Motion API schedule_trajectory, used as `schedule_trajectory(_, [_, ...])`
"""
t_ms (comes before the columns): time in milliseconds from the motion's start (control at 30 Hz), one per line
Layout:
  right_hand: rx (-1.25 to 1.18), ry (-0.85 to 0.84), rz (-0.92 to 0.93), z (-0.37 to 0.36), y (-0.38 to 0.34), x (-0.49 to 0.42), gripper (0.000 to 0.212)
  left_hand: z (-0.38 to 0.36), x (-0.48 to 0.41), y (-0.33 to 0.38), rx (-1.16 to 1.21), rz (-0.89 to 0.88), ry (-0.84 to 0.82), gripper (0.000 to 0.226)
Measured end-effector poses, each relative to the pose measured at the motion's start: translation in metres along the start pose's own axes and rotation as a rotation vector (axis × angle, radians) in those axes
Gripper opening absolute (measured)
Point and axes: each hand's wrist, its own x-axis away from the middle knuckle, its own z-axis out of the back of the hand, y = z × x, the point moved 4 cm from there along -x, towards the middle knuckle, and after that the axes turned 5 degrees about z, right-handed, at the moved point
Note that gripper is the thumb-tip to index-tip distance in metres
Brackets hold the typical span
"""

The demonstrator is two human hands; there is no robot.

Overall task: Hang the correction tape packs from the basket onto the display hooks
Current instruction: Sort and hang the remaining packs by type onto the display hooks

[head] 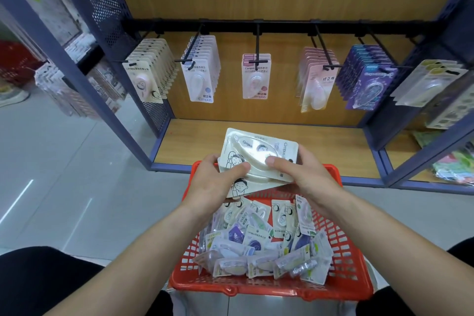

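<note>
A small stack of cream correction tape packs [259,151] is held above the far end of the red basket [341,246]. My left hand [215,185] grips the stack's left side, thumb on top. My right hand [302,177] holds the right side, thumb pressed on the top pack's blister. Many more mixed packs [266,244] lie loose in the basket. Ahead, black display hooks [257,43] on a rail carry rows of hanging packs: beige [147,77], white-blue [200,77], pink [256,77], pale pink [316,79], purple [366,82].
A wooden shelf floor [333,143] lies under the hooks, framed by blue metal posts [84,79]. More hanging goods [431,84] fill the bay at right and the rack at left [64,79]. Grey tiled floor [64,161] spreads to the left. My dark-clad knees flank the basket.
</note>
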Motion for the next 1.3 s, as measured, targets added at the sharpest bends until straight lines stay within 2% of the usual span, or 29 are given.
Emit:
schedule_trajectory(67, [0.046, 0.055, 0.001, -0.001, 0.001, 0.001, 0.084, -0.001, 0.000, 0.000, 0.042, 0.008, 0.008, 0.033])
schedule_trajectory(133, [0.072, 0.088, 0.010, -0.001, -0.001, 0.004, 0.091, -0.002, -0.001, 0.000, 0.077, 0.005, -0.005, 0.035])
schedule_trajectory(333, [0.022, 0.175, 0.036, 0.005, -0.005, 0.002, 0.054, -0.009, 0.001, 0.001, 0.082, -0.077, -0.106, 0.043])
schedule_trajectory(467, [-0.013, 0.177, 0.070, 0.006, -0.009, 0.000, 0.036, -0.014, 0.004, 0.004, 0.086, -0.066, -0.148, 0.030])
schedule_trajectory(533, [-0.011, 0.192, 0.072, 0.008, -0.008, 0.000, 0.036, -0.013, 0.003, 0.004, 0.106, -0.039, -0.145, 0.029])
schedule_trajectory(700, [-0.027, 0.259, 0.076, 0.011, -0.007, 0.000, 0.057, -0.010, 0.001, 0.003, 0.128, -0.034, -0.134, 0.028])
schedule_trajectory(767, [-0.043, 0.284, 0.079, 0.012, -0.006, 0.000, 0.058, -0.010, 0.001, 0.002, 0.126, -0.049, -0.122, 0.030])
schedule_trajectory(867, [-0.030, 0.302, 0.102, 0.013, -0.006, 0.001, 0.043, -0.010, 0.001, 0.002, 0.130, -0.067, -0.118, 0.036])
schedule_trajectory(1000, [-0.055, 0.276, 0.121, 0.014, -0.008, -0.003, 0.018, -0.009, 0.001, 0.004, 0.061, -0.078, -0.122, 0.064])
schedule_trajectory(1133, [-0.103, 0.248, 0.111, 0.018, -0.009, -0.008, 0.015, -0.006, -0.003, 0.002, 0.060, -0.067, -0.107, 0.047])
schedule_trajectory(1300, [-0.181, 0.194, 0.102, 0.019, -0.014, -0.008, 0.020, -0.006, -0.004, 0.003, 0.076, -0.062, -0.169, 0.040])
